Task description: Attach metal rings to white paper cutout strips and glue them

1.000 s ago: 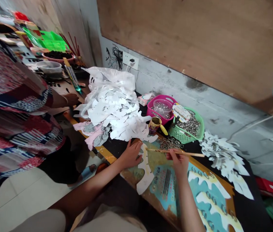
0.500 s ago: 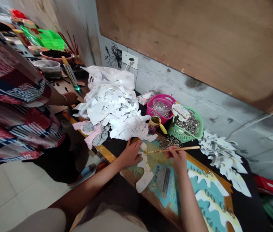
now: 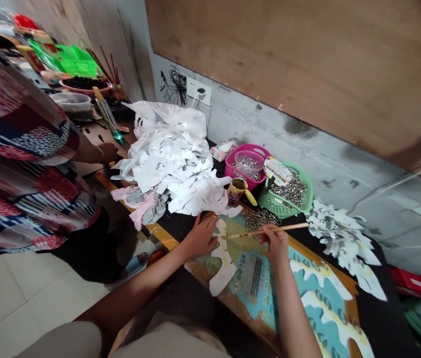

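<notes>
My left hand [image 3: 202, 236] lies flat with fingers apart at the left edge of a white wavy-edged cut-out [image 3: 225, 268], touching it. A yellowish streak runs along the cut-out's middle. In my right hand [image 3: 275, 242] is a thin wooden brush [image 3: 247, 233], pinched between thumb and fingers, its tip at the upper part of the cut-out. Under the cut-out is a stained board with a blue printed sheet [image 3: 255, 286]. Just beyond my right hand lies a pile of metal rings [image 3: 260, 219]. A patterned cup [image 3: 235, 191] with a yellow handle stands behind.
A heap of white cut-outs [image 3: 180, 171] spills from a plastic bag. Pink [image 3: 257, 149] and green baskets [image 3: 309, 196] hold metal parts. More cut-outs [image 3: 344, 243] lie right; yellow-edged pieces with rings [image 3: 329, 306] lie nearer. A co-worker [image 3: 20, 149] stands left; the wall [image 3: 240, 117] bounds the back.
The brush tip has shifted slightly toward me along the cut-out, and the brush tilts a little more. My left hand keeps its place on the cut-out.
</notes>
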A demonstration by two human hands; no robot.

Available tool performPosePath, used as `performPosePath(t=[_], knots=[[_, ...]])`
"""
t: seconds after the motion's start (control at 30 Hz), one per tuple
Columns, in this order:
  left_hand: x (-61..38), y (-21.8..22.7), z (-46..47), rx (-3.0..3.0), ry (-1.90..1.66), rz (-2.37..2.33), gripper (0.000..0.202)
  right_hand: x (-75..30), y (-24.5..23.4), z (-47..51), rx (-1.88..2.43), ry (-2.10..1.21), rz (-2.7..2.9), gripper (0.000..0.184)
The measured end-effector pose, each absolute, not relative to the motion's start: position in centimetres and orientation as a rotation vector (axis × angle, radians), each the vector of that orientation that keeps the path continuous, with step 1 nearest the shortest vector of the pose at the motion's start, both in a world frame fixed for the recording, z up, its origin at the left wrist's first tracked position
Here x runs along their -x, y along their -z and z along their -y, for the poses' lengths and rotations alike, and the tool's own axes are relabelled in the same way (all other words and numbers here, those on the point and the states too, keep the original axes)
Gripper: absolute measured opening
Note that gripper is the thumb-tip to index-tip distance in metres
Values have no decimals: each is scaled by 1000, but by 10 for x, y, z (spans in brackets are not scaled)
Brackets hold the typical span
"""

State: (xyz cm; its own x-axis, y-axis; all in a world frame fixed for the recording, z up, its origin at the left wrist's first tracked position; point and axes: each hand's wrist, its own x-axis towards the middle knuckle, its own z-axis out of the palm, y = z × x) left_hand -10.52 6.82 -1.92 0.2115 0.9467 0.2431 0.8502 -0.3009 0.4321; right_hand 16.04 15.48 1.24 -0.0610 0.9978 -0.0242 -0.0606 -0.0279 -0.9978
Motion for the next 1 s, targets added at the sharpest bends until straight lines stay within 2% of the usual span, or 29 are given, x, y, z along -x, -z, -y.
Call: performPosePath(t=[0.63,1.0], knots=[[105,20,-69,-2277,-694,-1733,58,-165,-19,-145,1134,-1271,1198,21],[104,17,-70,-2252,-682,-1734,60,-162,-16,-145,1144,-1395,1216,18]])
